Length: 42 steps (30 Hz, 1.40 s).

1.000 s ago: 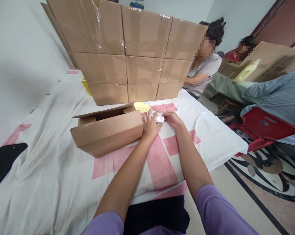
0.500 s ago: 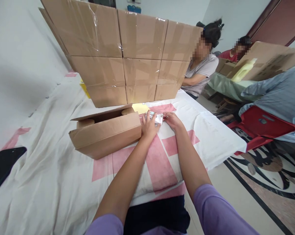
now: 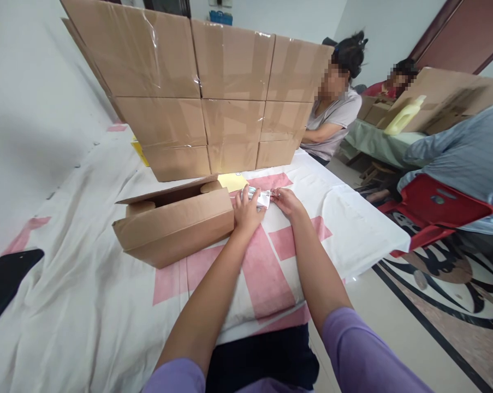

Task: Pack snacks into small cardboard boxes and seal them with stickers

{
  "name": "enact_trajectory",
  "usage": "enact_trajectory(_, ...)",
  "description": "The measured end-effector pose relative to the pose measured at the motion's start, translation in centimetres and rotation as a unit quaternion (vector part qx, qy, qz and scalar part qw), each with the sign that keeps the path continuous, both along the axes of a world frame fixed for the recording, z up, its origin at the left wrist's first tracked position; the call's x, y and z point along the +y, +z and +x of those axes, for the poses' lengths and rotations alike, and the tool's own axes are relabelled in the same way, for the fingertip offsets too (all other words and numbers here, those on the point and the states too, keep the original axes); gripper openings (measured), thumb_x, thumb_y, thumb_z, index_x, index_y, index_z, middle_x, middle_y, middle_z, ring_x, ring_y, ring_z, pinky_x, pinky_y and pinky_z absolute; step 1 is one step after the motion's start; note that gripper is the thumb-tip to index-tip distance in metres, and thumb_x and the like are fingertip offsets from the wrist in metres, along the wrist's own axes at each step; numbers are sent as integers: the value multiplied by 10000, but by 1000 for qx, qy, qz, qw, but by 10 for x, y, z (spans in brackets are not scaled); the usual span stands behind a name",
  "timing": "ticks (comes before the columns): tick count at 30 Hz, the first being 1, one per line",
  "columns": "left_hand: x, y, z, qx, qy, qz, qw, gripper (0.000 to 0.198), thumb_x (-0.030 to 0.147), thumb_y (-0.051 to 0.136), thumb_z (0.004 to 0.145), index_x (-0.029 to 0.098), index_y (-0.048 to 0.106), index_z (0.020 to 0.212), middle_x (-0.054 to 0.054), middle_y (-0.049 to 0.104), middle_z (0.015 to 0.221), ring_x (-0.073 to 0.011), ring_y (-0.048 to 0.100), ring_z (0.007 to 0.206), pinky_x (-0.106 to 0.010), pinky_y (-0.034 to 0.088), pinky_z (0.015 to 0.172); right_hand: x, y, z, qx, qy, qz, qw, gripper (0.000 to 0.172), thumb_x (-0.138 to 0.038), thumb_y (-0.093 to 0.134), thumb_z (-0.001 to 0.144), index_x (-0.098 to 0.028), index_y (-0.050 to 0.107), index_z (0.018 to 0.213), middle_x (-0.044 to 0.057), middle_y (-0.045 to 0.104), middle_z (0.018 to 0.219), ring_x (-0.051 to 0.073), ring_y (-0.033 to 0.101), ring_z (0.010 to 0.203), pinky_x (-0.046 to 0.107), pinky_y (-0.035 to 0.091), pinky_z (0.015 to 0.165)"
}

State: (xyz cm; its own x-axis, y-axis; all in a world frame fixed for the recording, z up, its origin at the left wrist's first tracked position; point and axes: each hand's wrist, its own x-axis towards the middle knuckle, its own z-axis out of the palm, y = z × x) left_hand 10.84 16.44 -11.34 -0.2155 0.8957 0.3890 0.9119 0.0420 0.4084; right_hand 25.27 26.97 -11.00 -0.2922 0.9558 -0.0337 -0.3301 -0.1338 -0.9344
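My left hand [image 3: 247, 213] rests on the cloth with its fingers around a small white box [image 3: 263, 199] that has some printing on it. At the box's right end, my right hand [image 3: 287, 202] is closed in a pinch. Something small and reddish shows at its fingertips, too small to make out. Just left of my left hand lies an open brown cardboard carton [image 3: 180, 224], with its flap raised and folded cardboard inside. A yellow sheet [image 3: 232, 181] lies on the cloth behind the white box.
A tall stack of taped cardboard boxes [image 3: 233, 123] stands behind. A black phone [image 3: 9, 281] lies at the left on the white cloth [image 3: 78, 305]. A co-worker [image 3: 336, 114] sits beyond the stack; another person's blue sleeve [image 3: 455, 147] and a red chair [image 3: 446, 204] are at right.
The view has shifted slightly. My right fingertips have moved a little at the end of the white box, and a reddish bit shows there. My left hand keeps its hold.
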Motion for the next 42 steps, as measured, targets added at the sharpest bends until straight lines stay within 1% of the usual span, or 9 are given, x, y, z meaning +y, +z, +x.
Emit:
enact_trajectory(7, -2, 1, -1, 4, -7, -9, 1000, 638, 409, 652, 861, 401, 474, 1474, -6, 302, 1648, -367, 342, 1424, -517, 467, 1052, -6, 2, -1, -6, -28, -8, 1000, 344, -248, 794, 573, -227, 452, 605, -24, 515, 645, 149, 548, 714, 274, 552, 714)
enact_trajectory(13, -1, 2, -2, -7, -10, -10, 1000, 635, 393, 663, 850, 398, 495, 1463, -5, 328, 1636, -353, 342, 1428, -511, 430, 1108, -10, 4, -2, -17, -45, -2, 999, 330, -268, 764, 581, -233, 439, 625, -15, 526, 684, 168, 562, 756, 299, 560, 725)
enact_trajectory(19, -1, 2, -1, -11, -11, -5, 1000, 622, 394, 655, 856, 404, 502, 1459, 3, 326, 1640, -346, 346, 1429, -513, 417, 1124, -10, 1, -2, 0, -56, 2, 998, 320, -242, 741, 570, -223, 424, 609, -35, 497, 660, 136, 539, 711, 274, 550, 706)
enact_trajectory(24, -1, 2, -1, -13, -9, 1, 1000, 616, 387, 666, 849, 398, 517, 1446, -2, 345, 1629, -345, 353, 1424, -512, 416, 1124, -10, 1, -4, -5, -64, -3, 998, 338, -268, 749, 577, -223, 415, 612, -30, 507, 647, 142, 551, 689, 283, 545, 659)
enact_trajectory(29, -1, 2, 0, -11, -8, 2, 1000, 611, 383, 669, 842, 397, 524, 1436, 12, 355, 1624, -340, 362, 1417, -498, 433, 1105, -11, 4, 1, -24, -76, -14, 997, 316, -298, 751, 588, -220, 450, 643, -4, 532, 662, 158, 577, 665, 243, 438, 485)
enact_trajectory(33, -1, 3, 0, -7, -3, -3, 1000, 605, 385, 655, 847, 390, 520, 1438, 6, 346, 1628, -346, 362, 1413, -497, 469, 1054, -14, 11, 18, -41, -107, -16, 993, 298, -291, 777, 603, -220, 512, 720, 5, 569, 715, 132, 554, 614, 226, 371, 420)
enact_trajectory(36, -1, 4, 0, -4, -2, -5, 1000, 593, 379, 656, 846, 385, 532, 1426, 1, 352, 1625, -345, 368, 1409, -489, 472, 1049, -17, 19, 28, -76, -114, -28, 990, 322, -335, 794, 637, -223, 535, 792, 28, 628, 770, 131, 568, 575, 230, 345, 385)
enact_trajectory(39, -2, 5, 0, -3, -3, -6, 1000, 581, 376, 658, 846, 379, 544, 1416, -7, 367, 1617, -343, 378, 1401, -484, 470, 1053, -20, 26, 27, -127, -101, -45, 986, 379, -435, 789, 700, -228, 524, 876, 58, 684, 784, 143, 574, 498, 239, 323, 355)
enact_trajectory(42, -2, 5, 0, -2, -3, -8, 1000, 576, 377, 651, 852, 377, 543, 1418, -8, 362, 1620, -341, 377, 1401, -487, 461, 1064, -24, 28, 16, -170, -89, -53, 980, 441, -466, 798, 721, -242, 483, 935, 53, 703, 725, 139, 539, 417, 228, 273, 332)
